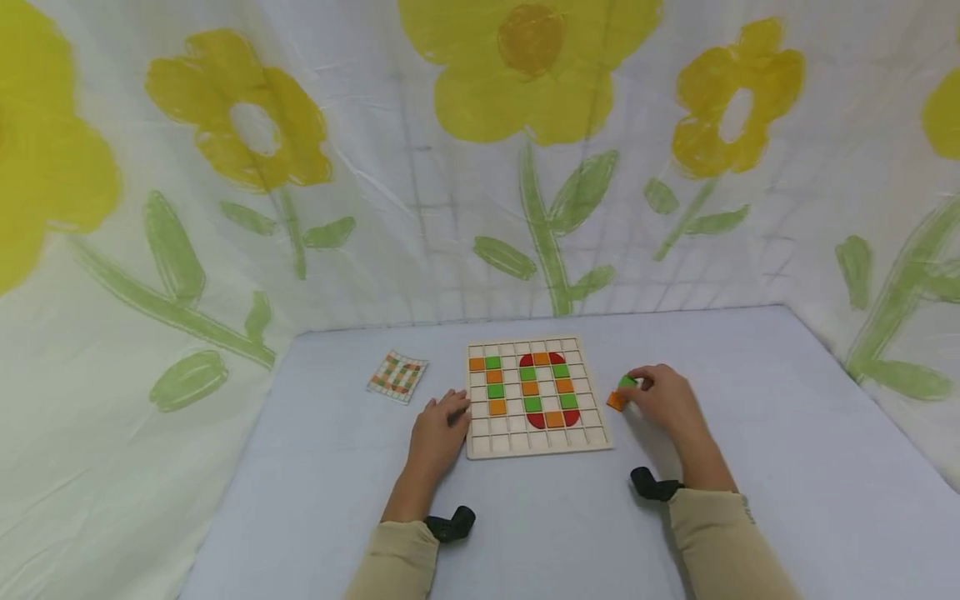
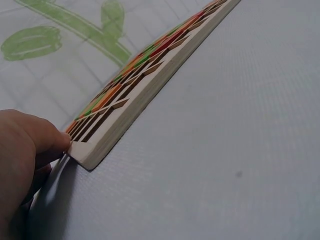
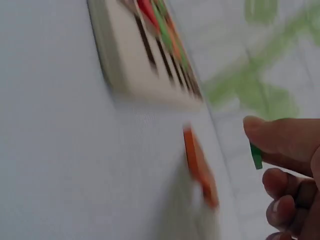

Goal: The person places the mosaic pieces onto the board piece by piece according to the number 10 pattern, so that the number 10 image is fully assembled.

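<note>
A square wooden grid board [image 1: 495, 446] lies on the table, with orange, green and red tiles forming a "1" and a "0" in its cells. My left hand [image 1: 437, 433] rests at the board's left edge, its fingertips touching the rim; the left wrist view shows a fingertip [image 2: 66, 140] at the corner. Right of the board, my right hand [image 1: 667, 400] pinches a green tile [image 3: 256, 156] between thumb and fingers, above the table. Just below it, orange tile material [image 3: 197, 160] lies on the table, partly covered by the hand in the head view.
A small pattern card [image 1: 397, 377] with a coloured grid lies left of the board. Behind the white-covered table [image 1: 547, 525] hangs a curtain [image 1: 360, 275] painted with yellow flowers. Each wrist wears a black camera band [image 1: 452, 525].
</note>
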Available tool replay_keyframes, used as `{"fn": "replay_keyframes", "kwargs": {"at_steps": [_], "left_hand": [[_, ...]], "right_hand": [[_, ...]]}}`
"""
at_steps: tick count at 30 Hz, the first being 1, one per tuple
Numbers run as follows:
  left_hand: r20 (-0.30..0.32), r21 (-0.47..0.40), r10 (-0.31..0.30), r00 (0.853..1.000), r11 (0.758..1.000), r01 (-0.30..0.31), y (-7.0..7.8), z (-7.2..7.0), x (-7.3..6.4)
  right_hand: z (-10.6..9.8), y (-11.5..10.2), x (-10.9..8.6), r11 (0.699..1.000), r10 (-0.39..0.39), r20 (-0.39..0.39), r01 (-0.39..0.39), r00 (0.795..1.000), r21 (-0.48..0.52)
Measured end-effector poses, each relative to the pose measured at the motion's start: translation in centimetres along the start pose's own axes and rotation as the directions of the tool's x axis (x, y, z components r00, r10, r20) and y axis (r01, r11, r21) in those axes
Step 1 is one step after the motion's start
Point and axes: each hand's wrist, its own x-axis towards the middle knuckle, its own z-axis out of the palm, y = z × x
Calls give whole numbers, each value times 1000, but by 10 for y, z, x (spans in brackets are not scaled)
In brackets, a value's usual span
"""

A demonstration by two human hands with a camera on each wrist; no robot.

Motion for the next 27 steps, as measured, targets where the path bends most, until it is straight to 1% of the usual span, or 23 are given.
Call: {"fn": "replay_keyframes", "kwargs": {"at_steps": [2,3,5,8,10,12,16,21,24,27], "left_hand": [[-10,-3,10,1000,1000,-10,-1,-3,0],[-15,-5,15,1000,1000,-15,-2,-3,1],[-17,-15,17,1000,1000,-18,-2,-3,1],[-7,-16,21,1000,1000,-21,-3,0,-1],[-1,-9,29,1000,1000,-29,-2,0,-2],[0,0,39,999,999,-39,-1,0,-2],[-7,11,43,999,999,-43,-1,-1,-4],[-22,18,40,999,999,-40,-1,-4,-3],[-6,21,39,999,999,-39,-1,-4,-2],[5,24,37,999,999,-38,0,-1,-1]], "right_hand": [[18,-34,0,996,-85,40,84,996,42],[28,-51,-1,990,-132,68,128,989,64],[49,-80,-5,975,-216,138,207,967,78],[74,-109,-9,958,-288,211,282,934,62],[85,-120,-10,954,-299,232,298,926,38],[93,-125,-10,953,-299,234,303,925,19],[100,-124,-10,953,-298,227,303,927,10],[102,-121,-9,946,-323,206,320,924,51],[104,-121,-9,940,-339,204,339,918,35],[104,-120,-8,942,-332,210,337,920,13]]}}
